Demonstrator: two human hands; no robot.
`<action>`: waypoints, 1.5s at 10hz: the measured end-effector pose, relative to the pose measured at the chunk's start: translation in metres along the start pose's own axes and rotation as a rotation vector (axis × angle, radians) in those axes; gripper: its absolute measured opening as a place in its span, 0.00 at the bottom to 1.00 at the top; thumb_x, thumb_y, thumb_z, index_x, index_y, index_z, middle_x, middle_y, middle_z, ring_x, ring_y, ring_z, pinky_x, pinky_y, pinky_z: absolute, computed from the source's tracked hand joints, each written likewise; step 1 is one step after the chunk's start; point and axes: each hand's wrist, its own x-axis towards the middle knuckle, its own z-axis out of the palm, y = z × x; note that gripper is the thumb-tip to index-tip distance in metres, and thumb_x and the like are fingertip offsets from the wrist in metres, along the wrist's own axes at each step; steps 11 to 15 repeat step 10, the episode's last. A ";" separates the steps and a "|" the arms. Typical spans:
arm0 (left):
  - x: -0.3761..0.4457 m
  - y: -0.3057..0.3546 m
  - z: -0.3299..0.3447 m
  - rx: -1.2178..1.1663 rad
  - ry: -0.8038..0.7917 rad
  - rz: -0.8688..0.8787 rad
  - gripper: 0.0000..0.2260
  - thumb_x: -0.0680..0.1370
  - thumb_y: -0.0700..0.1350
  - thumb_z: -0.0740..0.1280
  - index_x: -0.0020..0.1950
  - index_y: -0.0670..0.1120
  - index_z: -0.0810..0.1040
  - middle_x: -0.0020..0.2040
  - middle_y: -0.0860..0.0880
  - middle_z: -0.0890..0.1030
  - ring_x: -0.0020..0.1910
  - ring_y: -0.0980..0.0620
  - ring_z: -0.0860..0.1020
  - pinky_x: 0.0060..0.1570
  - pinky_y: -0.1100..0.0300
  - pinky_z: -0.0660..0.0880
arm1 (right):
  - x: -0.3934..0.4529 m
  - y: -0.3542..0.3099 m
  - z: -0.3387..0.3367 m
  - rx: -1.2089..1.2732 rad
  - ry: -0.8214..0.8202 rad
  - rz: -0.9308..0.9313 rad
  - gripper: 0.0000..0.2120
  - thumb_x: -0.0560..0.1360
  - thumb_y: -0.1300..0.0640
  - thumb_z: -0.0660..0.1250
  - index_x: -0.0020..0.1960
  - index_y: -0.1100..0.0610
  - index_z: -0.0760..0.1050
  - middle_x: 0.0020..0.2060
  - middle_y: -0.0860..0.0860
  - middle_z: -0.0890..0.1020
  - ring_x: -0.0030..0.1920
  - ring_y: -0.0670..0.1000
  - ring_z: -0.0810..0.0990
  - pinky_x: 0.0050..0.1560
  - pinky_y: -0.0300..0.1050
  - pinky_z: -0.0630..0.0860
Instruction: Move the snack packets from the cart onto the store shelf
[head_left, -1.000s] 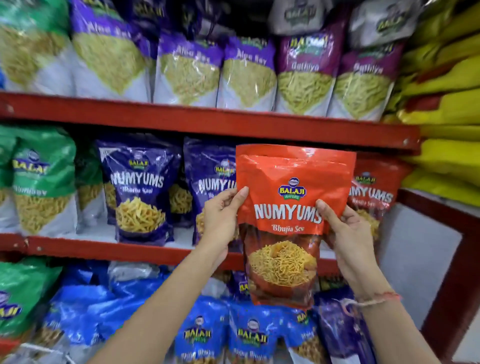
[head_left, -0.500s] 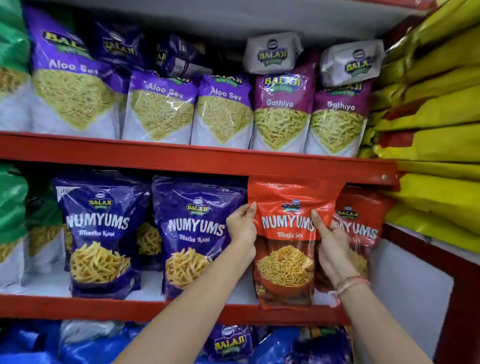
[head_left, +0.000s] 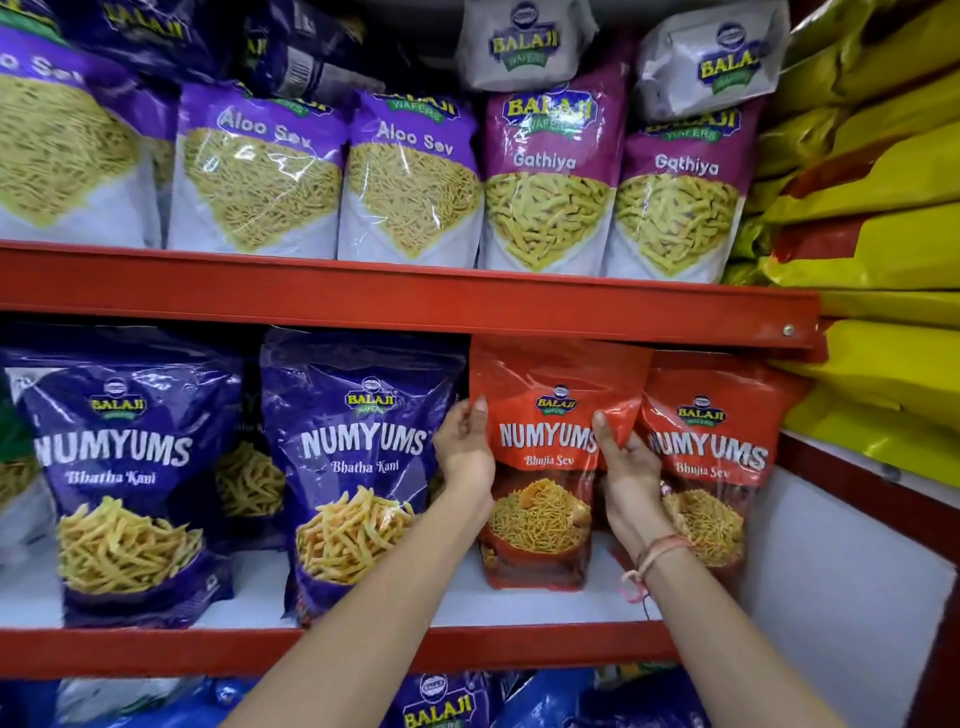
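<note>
A red Numyums Bhujia Sev packet (head_left: 543, 467) stands upright on the white board of the middle shelf (head_left: 467, 603), its top tucked under the red rail above. My left hand (head_left: 465, 449) grips its left edge and my right hand (head_left: 623, 467) grips its right edge. A second red Bhujia Sev packet (head_left: 711, 457) stands just to its right, partly behind my right hand. Two purple Numyums Bhatha Kani packets (head_left: 363, 467) (head_left: 124, 478) stand to the left on the same shelf. The cart is out of view.
The upper shelf rail (head_left: 415, 296) carries Aloo Sev packets (head_left: 410, 192) and Gathiya packets (head_left: 545, 192). Yellow bags (head_left: 872, 234) are stacked at the right. Blue Balaji packets (head_left: 441, 701) fill the shelf below. A red upright post (head_left: 935, 649) bounds the shelf on the right.
Both hands carried the red packet from in front of the shelf up and inward onto the middle shelf. It now stands on the board beside the other red packet.
</note>
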 end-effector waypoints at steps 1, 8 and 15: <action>-0.005 -0.002 -0.010 0.061 -0.123 -0.004 0.11 0.79 0.48 0.62 0.58 0.45 0.74 0.50 0.48 0.79 0.46 0.53 0.78 0.41 0.68 0.75 | -0.006 0.001 -0.007 -0.053 -0.086 0.045 0.33 0.59 0.32 0.76 0.54 0.54 0.81 0.56 0.54 0.85 0.61 0.57 0.81 0.70 0.60 0.71; -0.087 -0.001 -0.091 0.310 -0.535 -0.316 0.28 0.77 0.62 0.37 0.74 0.54 0.56 0.70 0.43 0.68 0.69 0.44 0.68 0.63 0.57 0.64 | -0.106 -0.004 -0.068 -0.538 -0.228 0.137 0.45 0.65 0.19 0.51 0.76 0.41 0.59 0.77 0.48 0.64 0.75 0.54 0.66 0.74 0.63 0.62; -0.099 0.018 -0.088 0.372 -0.470 -0.241 0.26 0.80 0.59 0.42 0.73 0.48 0.60 0.71 0.42 0.69 0.67 0.43 0.71 0.60 0.57 0.65 | -0.112 -0.026 -0.060 -0.618 -0.254 0.024 0.29 0.73 0.33 0.57 0.70 0.46 0.67 0.68 0.47 0.73 0.68 0.51 0.72 0.71 0.58 0.69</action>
